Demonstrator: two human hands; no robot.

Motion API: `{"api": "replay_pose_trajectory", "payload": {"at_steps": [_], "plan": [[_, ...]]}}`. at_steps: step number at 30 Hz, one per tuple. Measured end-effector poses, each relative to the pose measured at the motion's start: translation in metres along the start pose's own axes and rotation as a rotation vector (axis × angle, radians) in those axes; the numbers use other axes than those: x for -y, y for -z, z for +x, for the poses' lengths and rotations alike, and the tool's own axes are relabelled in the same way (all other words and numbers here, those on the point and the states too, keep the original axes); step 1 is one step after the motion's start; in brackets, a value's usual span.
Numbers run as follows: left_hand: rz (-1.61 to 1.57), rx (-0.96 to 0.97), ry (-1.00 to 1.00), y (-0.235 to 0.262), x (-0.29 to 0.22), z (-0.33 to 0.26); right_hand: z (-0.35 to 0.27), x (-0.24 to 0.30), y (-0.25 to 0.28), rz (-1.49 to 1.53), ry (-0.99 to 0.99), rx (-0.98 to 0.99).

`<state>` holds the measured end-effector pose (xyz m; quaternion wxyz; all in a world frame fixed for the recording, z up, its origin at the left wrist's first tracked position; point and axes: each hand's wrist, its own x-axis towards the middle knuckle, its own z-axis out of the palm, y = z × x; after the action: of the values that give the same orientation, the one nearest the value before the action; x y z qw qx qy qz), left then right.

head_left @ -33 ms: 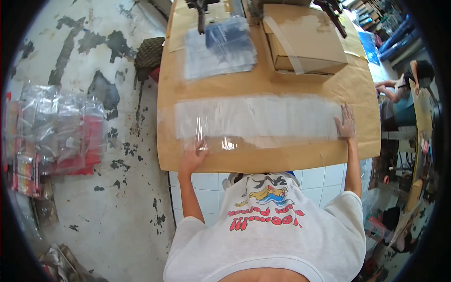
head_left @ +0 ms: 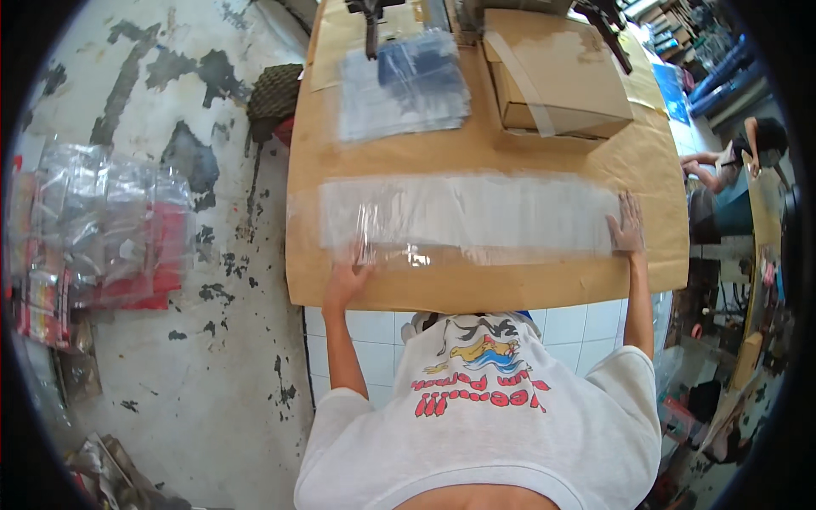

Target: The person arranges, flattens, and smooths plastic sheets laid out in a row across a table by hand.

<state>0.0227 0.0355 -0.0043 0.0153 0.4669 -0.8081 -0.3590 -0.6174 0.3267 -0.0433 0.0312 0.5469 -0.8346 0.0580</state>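
A long, layered strip of clear plastic sheets [head_left: 493, 208] lies flat across the brown-covered table [head_left: 476, 289] before me. At its near left corner my left hand [head_left: 344, 279] has its fingers closed on the edge of the shiny film. Glare and the film partly hide those fingertips. My right hand [head_left: 628, 228] rests flat on the strip's right end, palm down and fingers apart. Light reflects off the loose film along the near edge between my hands.
Farther back on the table sit a stack of plastic sheets [head_left: 404, 89] and a cardboard box [head_left: 552, 76]. Dark metal arms [head_left: 371, 30] hang over the far edge. Plastic packaging [head_left: 106, 229] lies on the floor at left. Another person [head_left: 739, 149] sits at far right.
The view has shifted slightly. My left hand's fingers sit a little farther in over the strip's near edge. My right hand stays in place.
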Motion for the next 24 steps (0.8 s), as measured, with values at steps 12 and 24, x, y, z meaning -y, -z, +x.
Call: {"api": "replay_pose_trajectory", "payload": {"at_steps": [12,24], "plan": [[0.011,-0.450,0.427,0.025,-0.014,0.020,0.012,0.008,-0.020,-0.123,-0.018,0.053],[0.362,-0.597,-0.042,-0.043,-0.010,0.059,-0.021,0.188,0.099,0.461,-0.233,0.911]]}}
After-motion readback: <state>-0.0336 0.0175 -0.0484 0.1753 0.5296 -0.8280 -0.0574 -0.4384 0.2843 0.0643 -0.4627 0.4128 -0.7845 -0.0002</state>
